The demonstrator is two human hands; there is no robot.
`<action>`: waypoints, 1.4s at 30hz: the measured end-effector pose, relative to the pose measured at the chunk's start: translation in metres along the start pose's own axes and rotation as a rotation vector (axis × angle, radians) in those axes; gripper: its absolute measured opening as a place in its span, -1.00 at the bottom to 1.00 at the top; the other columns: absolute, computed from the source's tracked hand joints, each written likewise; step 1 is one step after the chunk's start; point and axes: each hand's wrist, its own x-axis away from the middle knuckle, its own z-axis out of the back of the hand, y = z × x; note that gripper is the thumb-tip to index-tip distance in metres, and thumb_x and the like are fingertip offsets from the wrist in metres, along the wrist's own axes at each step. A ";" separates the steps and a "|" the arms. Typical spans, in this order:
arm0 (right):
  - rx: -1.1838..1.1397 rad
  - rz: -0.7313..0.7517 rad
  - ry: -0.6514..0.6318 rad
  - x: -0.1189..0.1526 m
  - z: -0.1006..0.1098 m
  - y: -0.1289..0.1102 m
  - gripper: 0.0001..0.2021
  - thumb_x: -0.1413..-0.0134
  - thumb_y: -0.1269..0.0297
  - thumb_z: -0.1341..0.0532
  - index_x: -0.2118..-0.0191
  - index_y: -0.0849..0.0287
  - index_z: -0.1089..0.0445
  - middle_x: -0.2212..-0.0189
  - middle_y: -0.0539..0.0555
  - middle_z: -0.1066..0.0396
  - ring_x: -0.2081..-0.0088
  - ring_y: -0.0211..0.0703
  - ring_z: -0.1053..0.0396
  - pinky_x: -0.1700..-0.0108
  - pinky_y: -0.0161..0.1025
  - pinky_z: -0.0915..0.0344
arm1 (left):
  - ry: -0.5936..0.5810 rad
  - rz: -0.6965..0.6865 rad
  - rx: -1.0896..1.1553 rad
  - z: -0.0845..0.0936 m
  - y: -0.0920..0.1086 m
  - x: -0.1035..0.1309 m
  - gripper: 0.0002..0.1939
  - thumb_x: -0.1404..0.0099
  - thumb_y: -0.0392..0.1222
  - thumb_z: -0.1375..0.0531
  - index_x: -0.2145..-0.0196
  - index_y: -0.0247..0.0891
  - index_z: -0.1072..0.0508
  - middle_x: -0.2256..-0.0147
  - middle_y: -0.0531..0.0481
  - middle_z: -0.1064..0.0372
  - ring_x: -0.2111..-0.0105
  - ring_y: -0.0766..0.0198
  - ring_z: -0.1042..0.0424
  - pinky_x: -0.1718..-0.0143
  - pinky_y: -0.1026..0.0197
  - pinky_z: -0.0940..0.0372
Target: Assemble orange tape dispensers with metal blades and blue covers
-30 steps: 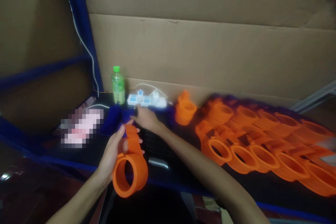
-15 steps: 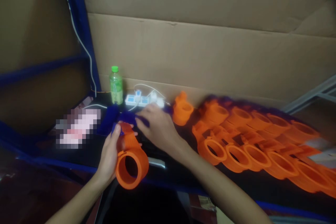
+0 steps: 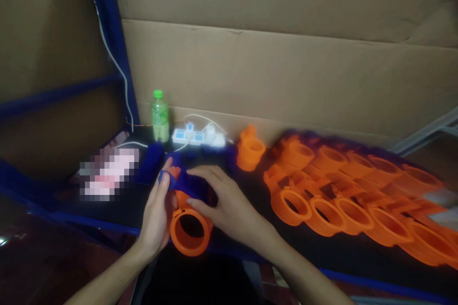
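An orange part with a round ring (image 3: 190,232) is held above the front edge of the dark table, its ring facing me. My left hand (image 3: 157,214) grips its upper left side, the thumb on a small blue piece (image 3: 171,181). From the right, my right hand (image 3: 223,198) has its fingers and thumb around a larger dark blue piece (image 3: 195,185) that lies across the upper part of the orange one. Exactly how the blue and orange pieces meet is hidden by the fingers and blur.
Rows of orange ringed parts (image 3: 324,214) cover the right of the table, with a single one (image 3: 251,150) beside them. Behind my hands stand a green bottle (image 3: 160,116) and a white power strip (image 3: 189,136). A blue block (image 3: 150,164) and a pixelated item (image 3: 110,174) lie left.
My right hand has come down and nearer, now with a dark blue piece at the orange part. The orange part and my left hand have shifted slightly right.
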 end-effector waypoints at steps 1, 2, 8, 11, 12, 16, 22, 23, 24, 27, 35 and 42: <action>-0.005 -0.013 0.004 0.002 0.000 0.000 -0.59 -0.18 0.25 -0.34 -0.13 0.01 -0.36 -0.08 0.13 -0.41 -0.11 -0.05 -0.41 -0.15 -0.02 -0.41 | 0.000 0.001 -0.006 -0.001 0.000 0.000 -0.41 -0.29 0.11 -0.29 -0.24 0.00 -0.38 0.14 -0.01 -0.57 0.31 0.23 -0.55 0.26 0.25 -0.42; -0.013 -0.027 0.009 0.003 0.000 -0.001 -0.60 -0.17 0.22 -0.34 -0.12 0.01 -0.38 -0.08 0.13 -0.41 -0.10 -0.05 -0.41 -0.15 -0.03 -0.41 | -0.003 0.000 -0.011 -0.002 0.000 0.000 -0.40 -0.29 0.11 -0.30 -0.24 -0.01 -0.39 0.19 0.01 -0.57 0.34 0.24 -0.54 0.28 0.25 -0.42; -0.063 -0.118 0.034 0.007 -0.001 -0.005 -0.65 -0.20 0.14 -0.33 -0.09 0.02 -0.42 -0.02 0.11 -0.42 -0.05 -0.07 -0.41 -0.14 -0.05 -0.39 | -0.066 -0.019 0.057 -0.009 0.000 -0.001 -0.41 -0.28 0.06 -0.32 -0.23 -0.07 -0.40 0.04 -0.06 -0.55 0.16 0.17 -0.55 0.10 0.20 -0.41; -0.080 -0.146 0.033 0.008 -0.002 -0.006 -0.66 -0.22 0.15 -0.32 -0.08 0.02 -0.42 -0.01 0.11 -0.43 -0.05 -0.07 -0.41 -0.13 -0.04 -0.37 | -0.090 -0.006 0.081 -0.010 -0.001 -0.001 -0.42 -0.31 0.03 -0.30 -0.25 -0.06 -0.38 -0.02 -0.08 -0.53 0.10 0.16 -0.55 0.07 0.19 -0.41; -0.085 -0.155 0.033 0.009 -0.002 -0.006 -0.66 -0.22 0.15 -0.32 -0.08 0.02 -0.42 -0.02 0.11 -0.43 -0.04 -0.07 -0.41 -0.13 -0.04 -0.37 | -0.093 -0.007 0.088 -0.009 -0.001 -0.001 -0.42 -0.32 0.02 -0.30 -0.25 -0.06 -0.37 -0.04 -0.08 -0.52 0.08 0.15 -0.54 0.06 0.18 -0.41; -0.099 -0.188 0.035 0.011 -0.002 -0.006 -0.67 -0.21 0.17 -0.32 -0.08 0.03 -0.41 -0.02 0.11 -0.43 -0.05 -0.06 -0.41 -0.14 -0.04 -0.35 | -0.081 -0.022 0.103 -0.007 -0.004 -0.002 -0.43 -0.33 0.01 -0.29 -0.26 -0.07 -0.36 -0.09 -0.12 -0.49 0.02 0.10 -0.52 0.01 0.13 -0.39; -0.123 -0.207 0.045 0.011 -0.004 -0.009 -0.68 -0.21 0.20 -0.32 -0.06 0.05 -0.41 0.00 0.10 -0.43 -0.04 -0.07 -0.40 -0.14 -0.05 -0.33 | -0.076 -0.035 0.102 -0.004 -0.004 -0.002 -0.45 -0.36 0.00 -0.26 -0.26 -0.11 -0.36 -0.11 -0.15 -0.47 -0.04 0.07 -0.48 -0.04 0.11 -0.37; -0.127 -0.212 0.043 0.011 -0.004 -0.010 -0.68 -0.21 0.20 -0.32 -0.06 0.05 -0.41 0.00 0.09 -0.43 -0.04 -0.08 -0.40 -0.14 -0.06 -0.33 | -0.076 -0.036 0.104 -0.004 -0.004 -0.002 -0.45 -0.37 0.00 -0.26 -0.26 -0.12 -0.36 -0.11 -0.15 -0.47 -0.05 0.07 -0.48 -0.05 0.10 -0.37; -0.130 -0.221 0.039 0.011 -0.004 -0.010 -0.68 -0.21 0.20 -0.32 -0.06 0.05 -0.41 0.00 0.09 -0.43 -0.04 -0.08 -0.39 -0.14 -0.07 -0.32 | -0.076 -0.036 0.108 -0.004 -0.005 -0.002 -0.45 -0.37 0.01 -0.25 -0.27 -0.12 -0.35 -0.11 -0.15 -0.47 -0.05 0.07 -0.48 -0.05 0.09 -0.36; -0.134 -0.256 0.027 0.011 -0.003 -0.012 -0.69 -0.22 0.20 -0.31 -0.06 0.06 -0.41 0.00 0.08 -0.42 -0.05 -0.10 -0.38 -0.14 -0.09 -0.31 | -0.070 -0.034 0.116 -0.003 -0.008 -0.002 -0.44 -0.38 0.02 -0.24 -0.28 -0.11 -0.34 -0.11 -0.15 -0.48 -0.04 0.07 -0.49 -0.07 0.08 -0.35; -0.150 -0.295 0.025 0.013 -0.003 -0.012 -0.70 -0.22 0.22 -0.30 -0.06 0.05 -0.42 0.03 0.04 -0.42 0.00 -0.15 -0.38 -0.10 -0.14 -0.30 | -0.084 -0.033 0.110 -0.004 -0.010 -0.002 -0.42 -0.37 0.01 -0.26 -0.29 -0.08 -0.33 -0.11 -0.13 -0.48 -0.06 0.06 -0.48 -0.09 0.06 -0.35; -0.162 -0.309 0.030 0.016 -0.002 -0.012 -0.71 -0.24 0.22 -0.28 -0.06 0.04 -0.41 0.01 0.05 -0.41 -0.02 -0.14 -0.36 -0.12 -0.13 -0.27 | -0.102 -0.025 0.086 -0.004 -0.010 0.002 -0.38 -0.36 0.03 -0.25 -0.32 -0.09 -0.28 -0.10 -0.16 -0.48 -0.01 0.05 -0.51 -0.09 0.00 -0.36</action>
